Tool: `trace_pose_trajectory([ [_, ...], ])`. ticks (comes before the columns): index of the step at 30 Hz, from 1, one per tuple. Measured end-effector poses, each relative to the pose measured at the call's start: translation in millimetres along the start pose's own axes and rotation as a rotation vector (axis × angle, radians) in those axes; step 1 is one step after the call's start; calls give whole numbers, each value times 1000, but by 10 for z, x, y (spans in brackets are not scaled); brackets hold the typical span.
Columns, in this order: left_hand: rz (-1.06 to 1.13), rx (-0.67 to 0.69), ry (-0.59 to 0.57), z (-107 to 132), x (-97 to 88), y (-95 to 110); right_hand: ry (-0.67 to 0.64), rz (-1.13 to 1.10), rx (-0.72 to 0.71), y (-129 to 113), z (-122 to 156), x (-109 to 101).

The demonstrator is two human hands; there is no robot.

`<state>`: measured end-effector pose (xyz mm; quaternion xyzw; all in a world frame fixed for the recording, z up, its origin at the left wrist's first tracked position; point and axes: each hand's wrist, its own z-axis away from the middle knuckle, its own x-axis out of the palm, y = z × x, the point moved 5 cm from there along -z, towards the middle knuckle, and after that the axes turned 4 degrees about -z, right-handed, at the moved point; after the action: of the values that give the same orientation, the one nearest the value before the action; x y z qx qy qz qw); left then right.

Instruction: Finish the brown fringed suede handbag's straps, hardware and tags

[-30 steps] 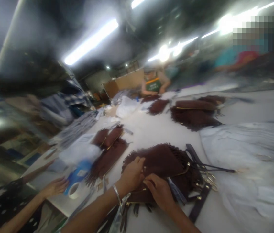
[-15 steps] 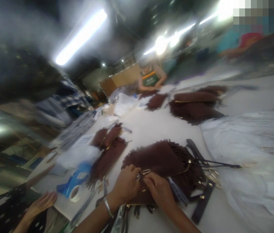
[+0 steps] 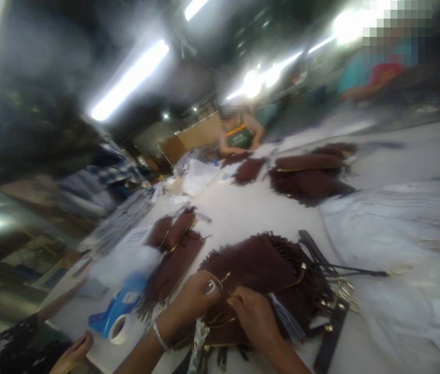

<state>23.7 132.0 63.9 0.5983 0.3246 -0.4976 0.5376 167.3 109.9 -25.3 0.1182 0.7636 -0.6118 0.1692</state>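
Pale counter, clusters of fringed brown bags, blue dispenser and white roll at left, dark strap at near right, rumpled white sheeting farther right.

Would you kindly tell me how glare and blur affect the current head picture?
Head view: the largest tube light is blown out, with haze nearby; head view, background: the person in green is soft; head view, foreground: the left hand, right hand and fringed brown bag look clearer, though fine detail smears.
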Motion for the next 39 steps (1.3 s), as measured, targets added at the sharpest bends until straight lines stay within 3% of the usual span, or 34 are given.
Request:
trace_pose_trajectory([
  [7,114,-29,-148,-41,-114,54,89,30,-137,-124,45,14],
  [17,183,-18,-164,-33,-16,18,45,134,-63,-95,-13,34],
  [21,192,-8,-153,-36,13,10,14,208,-93,-138,-7,52],
  [30,-27,85,-111,-33,30,116,60,161,-184,-126,7,90],
  [34,-168,127,-55,-29,28,192,73,15,-166,-70,15,77],
  [39,-205,114,-68,-24,29,251,82,-106,-139,-4,17,68],
])
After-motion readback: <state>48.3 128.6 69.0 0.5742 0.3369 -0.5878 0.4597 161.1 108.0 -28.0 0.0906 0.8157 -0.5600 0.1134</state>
